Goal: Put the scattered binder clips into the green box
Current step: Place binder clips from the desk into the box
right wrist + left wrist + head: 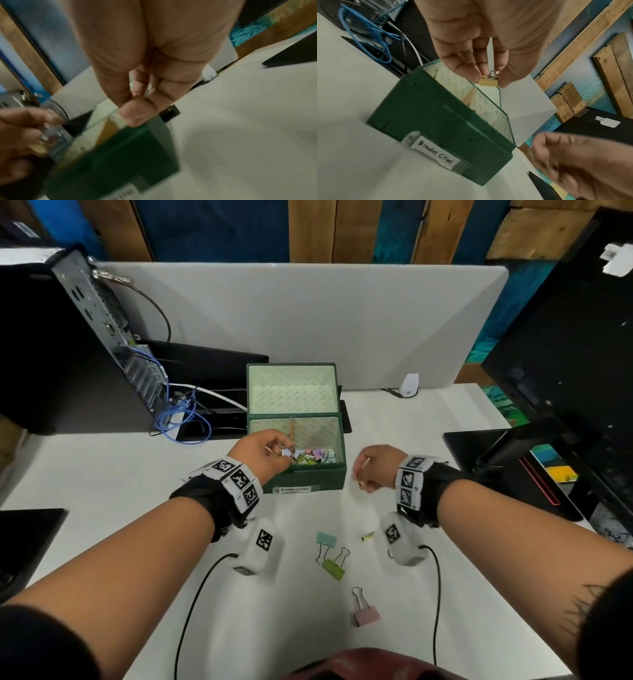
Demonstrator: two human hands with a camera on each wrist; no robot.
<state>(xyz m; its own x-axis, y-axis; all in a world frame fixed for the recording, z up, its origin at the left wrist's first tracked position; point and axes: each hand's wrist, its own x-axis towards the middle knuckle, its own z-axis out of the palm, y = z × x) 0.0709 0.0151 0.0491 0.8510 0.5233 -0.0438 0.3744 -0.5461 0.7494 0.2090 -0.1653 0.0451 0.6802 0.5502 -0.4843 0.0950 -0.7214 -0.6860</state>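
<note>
The green box [310, 475] stands open mid-table with its lid up and several small coloured clips inside; its "Binder Clips" label [435, 154] faces me. My left hand [282, 453] hovers over the box's front left corner and pinches a small tan binder clip [488, 82] between thumb and fingers. My right hand [359, 477] hangs just right of the box with fingers curled and thumb pressed on a small yellowish clip [361, 483], blurred in the right wrist view. On the table lie a teal clip [326, 539], a green clip [334, 569], a pink clip [366, 616] and a tiny yellow clip [368, 536].
A computer tower [68, 337] with blue cables [178, 412] stands at the back left. A grey divider [308, 313] runs behind the box. A black monitor [582, 354] and its base [496, 457] fill the right side. A small white device [409, 385] sits by the divider.
</note>
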